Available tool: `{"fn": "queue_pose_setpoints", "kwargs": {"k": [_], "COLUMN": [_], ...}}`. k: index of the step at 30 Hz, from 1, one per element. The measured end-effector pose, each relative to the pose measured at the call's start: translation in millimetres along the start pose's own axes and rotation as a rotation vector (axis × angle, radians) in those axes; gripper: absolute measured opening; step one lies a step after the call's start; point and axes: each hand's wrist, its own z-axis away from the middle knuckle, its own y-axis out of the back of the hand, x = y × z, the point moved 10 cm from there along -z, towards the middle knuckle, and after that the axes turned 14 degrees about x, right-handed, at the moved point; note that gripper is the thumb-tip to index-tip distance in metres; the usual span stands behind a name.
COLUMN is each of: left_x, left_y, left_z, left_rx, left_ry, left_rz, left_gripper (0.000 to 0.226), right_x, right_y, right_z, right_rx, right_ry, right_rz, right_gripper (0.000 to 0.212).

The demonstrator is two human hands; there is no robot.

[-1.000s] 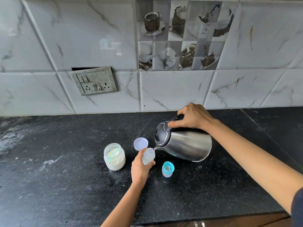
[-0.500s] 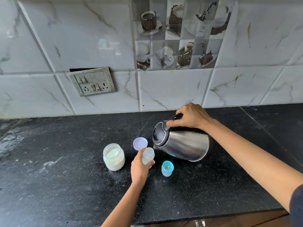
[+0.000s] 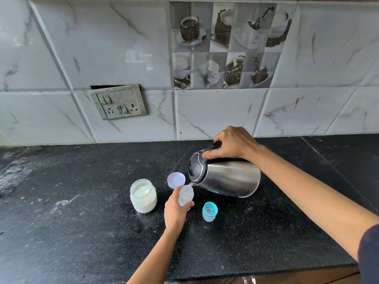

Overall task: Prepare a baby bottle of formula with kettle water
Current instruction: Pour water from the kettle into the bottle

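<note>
Right fingers [image 3: 207, 155] grip the tilted kettle [image 3: 230, 177] handle; left fingers [image 3: 189, 204] hold the bottle [image 3: 185, 195].

Right hand [image 3: 233, 143] covers the kettle [image 3: 231, 177] handle. Left hand [image 3: 175, 212] hides the bottle [image 3: 186, 194] base; water level unreadable.

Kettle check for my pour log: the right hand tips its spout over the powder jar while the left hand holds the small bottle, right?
No. In the head view the right hand tips the kettle, spout over the small bottle, not the powder jar; the left hand holds that bottle.
</note>
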Motion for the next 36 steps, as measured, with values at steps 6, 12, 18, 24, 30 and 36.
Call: {"fn": "queue_pose_setpoints", "kwargs": {"k": [6,12,18,24,30,36], "left_x": [0,-1,-4,-7,-9,-10], "left_y": [1,2,2,5,4,3], "left_z": [0,-1,0,0,0,1], "left_rx": [0.002,0.003,0.010,0.035,0.035,0.045], "left_ry": [-0.003,-0.006,-0.001,0.028,0.033,0.028], "left_rz": [0.011,0.016,0.023,0.029,0.027,0.043], "left_gripper": [0.055,0.054,0.055,0.055,0.058,0.057], "right_x": [15,53,96,131,166,195], "right_y": [-1,-7,-13,-19,-29,-49], "right_z": [3,23,55,94,130,174], "right_rx": [0.040,0.132,0.251,0.389,0.506,0.656], "right_ry": [-0.040,-0.163,-0.333,-0.490,-0.663,-0.882], "right_rz": [-0.017,-0.123,-0.250,-0.373,-0.478,-0.630], "right_gripper": [0.064,0.075,0.078,0.067,0.067,0.055]}}
